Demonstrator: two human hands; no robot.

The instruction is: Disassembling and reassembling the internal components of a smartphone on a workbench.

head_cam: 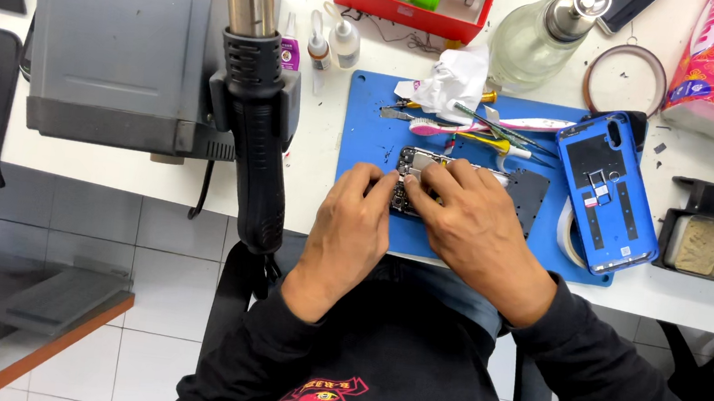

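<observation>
Hands at centre frame: my left hand (353, 218) and right hand (471, 223) both bear on an opened phone (464, 190) lying on the blue work mat (365, 122). My left fingertips are pinched against the exposed board near the phone's upper end; my right fingers lie curled over the same spot, and I cannot tell whether they grip a small part or only press. I judge the step to be seating or freeing a component inside the chassis, so what follows calls for light, steady fingertip force without sliding the phone. Right of it lies the blue back cover (605, 191); above it, tweezers and picks (480, 127). A hot-air wand (254, 128) hangs at upper left.
</observation>
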